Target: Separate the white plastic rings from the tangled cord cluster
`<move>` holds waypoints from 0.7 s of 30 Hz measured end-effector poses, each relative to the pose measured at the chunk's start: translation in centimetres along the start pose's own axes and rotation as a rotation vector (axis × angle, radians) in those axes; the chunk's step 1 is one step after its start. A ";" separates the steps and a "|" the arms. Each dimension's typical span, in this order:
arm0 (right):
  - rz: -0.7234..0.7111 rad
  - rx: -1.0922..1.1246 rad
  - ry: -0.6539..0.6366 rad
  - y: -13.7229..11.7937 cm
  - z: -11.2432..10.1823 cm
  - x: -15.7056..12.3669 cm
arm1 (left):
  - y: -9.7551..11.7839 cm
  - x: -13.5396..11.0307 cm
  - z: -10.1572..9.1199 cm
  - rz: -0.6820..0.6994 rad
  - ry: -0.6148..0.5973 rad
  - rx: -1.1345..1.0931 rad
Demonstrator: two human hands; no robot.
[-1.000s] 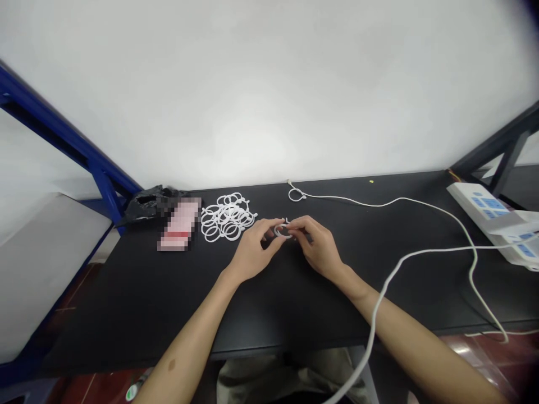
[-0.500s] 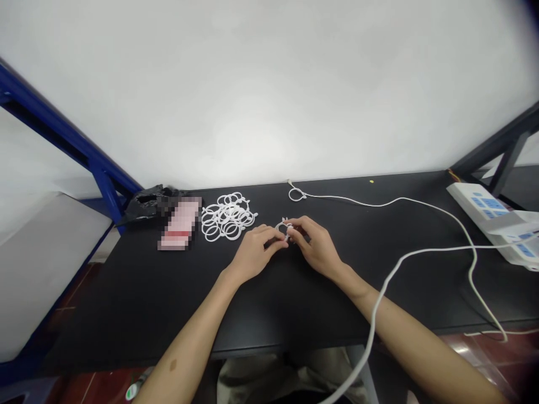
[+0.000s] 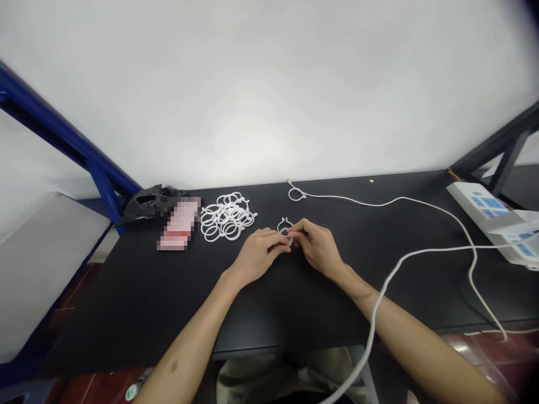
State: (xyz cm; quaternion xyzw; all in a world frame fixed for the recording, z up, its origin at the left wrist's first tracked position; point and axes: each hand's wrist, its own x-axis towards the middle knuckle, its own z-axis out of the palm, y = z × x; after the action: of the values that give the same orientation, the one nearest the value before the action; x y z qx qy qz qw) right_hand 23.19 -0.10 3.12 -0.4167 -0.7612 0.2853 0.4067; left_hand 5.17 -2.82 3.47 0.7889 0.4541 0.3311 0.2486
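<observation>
My left hand [image 3: 257, 253] and my right hand [image 3: 317, 247] meet over the middle of the black table [image 3: 126, 292]. Both pinch a small white plastic ring [image 3: 284, 226] that stands up between the fingertips, its top loop showing above them. The lower part of the ring is hidden by my fingers. A pile of several more white rings [image 3: 228, 216] lies on the table to the left of my hands.
A blurred pink flat object [image 3: 179, 223] and crumpled black plastic [image 3: 146, 203] lie at the back left. A white cable [image 3: 379, 203] runs across the table to a white power strip [image 3: 492, 216] at the right. Another white cable [image 3: 396, 269] crosses my right forearm.
My fingers have shifted down on the ring and closed together, so more of its top loop shows above them. The hands stay in the same place.
</observation>
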 end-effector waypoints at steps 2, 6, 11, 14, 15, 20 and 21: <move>0.021 -0.009 0.014 0.3 0.1 0.0 | -0.1 0.1 -0.1 0.004 0.032 0.009; -0.026 -0.217 0.030 1.2 0.4 -0.1 | -1.6 0.1 -1.1 -0.002 0.230 0.229; -0.094 -0.535 -0.055 1.9 0.8 -0.3 | -4.0 -0.2 -2.9 -0.206 0.484 0.654; -0.083 -0.566 -0.093 2.0 0.8 -0.4 | -4.2 -0.4 -3.1 -0.259 0.539 0.734; -0.084 -0.564 -0.100 2.0 0.7 -0.4 | -4.0 -0.4 -3.0 -0.248 0.540 0.729; -0.112 -0.444 -0.077 1.8 0.7 -0.2 | -2.4 0.0 -1.2 -0.131 0.392 0.493; -0.120 -0.400 -0.063 1.8 0.7 -0.2 | -2.1 0.1 -0.8 -0.127 0.349 0.428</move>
State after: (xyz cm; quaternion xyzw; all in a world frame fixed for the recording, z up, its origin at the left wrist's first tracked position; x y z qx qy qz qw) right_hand 23.40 0.49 1.33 -0.4338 -0.8386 0.1166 0.3082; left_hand 3.45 -1.69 2.59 0.7245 0.5982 0.3420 0.0147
